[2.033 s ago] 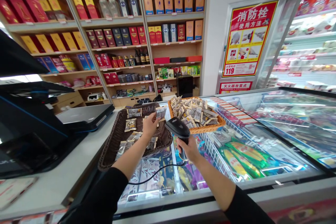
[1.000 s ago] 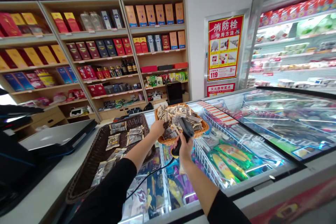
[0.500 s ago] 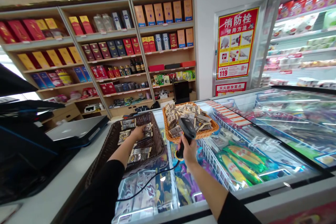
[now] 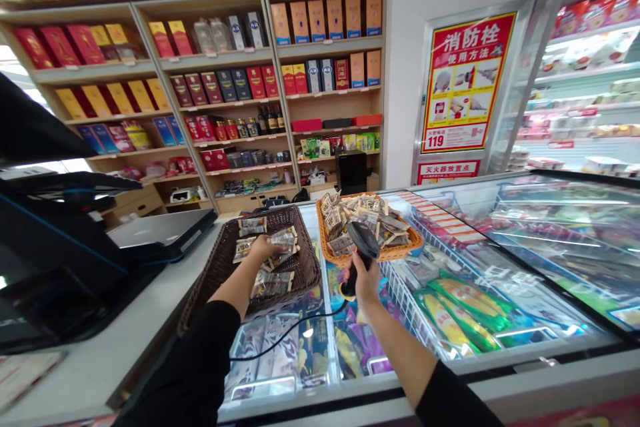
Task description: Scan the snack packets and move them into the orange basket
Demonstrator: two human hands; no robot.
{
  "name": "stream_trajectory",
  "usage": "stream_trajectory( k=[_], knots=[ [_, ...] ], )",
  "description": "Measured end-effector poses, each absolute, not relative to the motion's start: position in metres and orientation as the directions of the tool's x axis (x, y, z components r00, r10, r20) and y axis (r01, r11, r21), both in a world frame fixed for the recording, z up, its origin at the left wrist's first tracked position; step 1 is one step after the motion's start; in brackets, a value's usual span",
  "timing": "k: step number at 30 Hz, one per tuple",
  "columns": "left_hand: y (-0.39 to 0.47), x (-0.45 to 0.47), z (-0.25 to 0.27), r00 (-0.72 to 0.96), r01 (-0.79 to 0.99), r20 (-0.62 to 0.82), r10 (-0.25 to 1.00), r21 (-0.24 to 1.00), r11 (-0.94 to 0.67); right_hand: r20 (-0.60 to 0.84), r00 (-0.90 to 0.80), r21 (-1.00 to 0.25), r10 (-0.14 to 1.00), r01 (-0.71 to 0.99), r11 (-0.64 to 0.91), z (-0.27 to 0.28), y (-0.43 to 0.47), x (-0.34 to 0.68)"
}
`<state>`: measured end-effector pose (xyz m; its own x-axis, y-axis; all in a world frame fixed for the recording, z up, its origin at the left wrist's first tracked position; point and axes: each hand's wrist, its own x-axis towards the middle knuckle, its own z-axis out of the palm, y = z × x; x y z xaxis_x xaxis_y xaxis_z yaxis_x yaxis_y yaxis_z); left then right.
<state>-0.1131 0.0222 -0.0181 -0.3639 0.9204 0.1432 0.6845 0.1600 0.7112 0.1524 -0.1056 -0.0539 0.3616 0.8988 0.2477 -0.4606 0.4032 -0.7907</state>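
My left hand is inside the dark brown wicker basket, its fingers closed on a small clear-and-beige snack packet. Other packets of the same look lie around it in that basket, one nearer me and one at the back. My right hand grips a black handheld barcode scanner by its handle, its head tilted up. The scanner stands in front of an orange wicker basket heaped with similar packets. A black cable runs from the handle towards the lower left.
Both baskets rest on a glass-topped chest freezer with packaged goods inside. On the left, a counter carries a flat scale-like device and a dark machine. Shelves of boxed goods line the back wall.
The view has shifted slightly, so the scene sits further right. My left hand and its packet remain low in the dark basket; the packet now lies flatter. The scanner stays in my right hand.
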Motion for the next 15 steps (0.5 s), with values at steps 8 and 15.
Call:
stream_trajectory(
  k=[8, 15],
  knots=[
    [0.012, -0.083, 0.006, -0.306, 0.139, 0.262, 0.916, 0.963, -0.229, 0.274, 0.293, -0.823, 0.916, -0.422, 0.382, -0.054, -0.109, 0.151],
    [-0.019, -0.075, -0.017, 0.048, 0.468, 0.143, 0.989, 0.871, -0.149, 0.441, 0.04, -0.878, 0.897, -0.19, 0.44, -0.056, -0.12, 0.151]
  ],
)
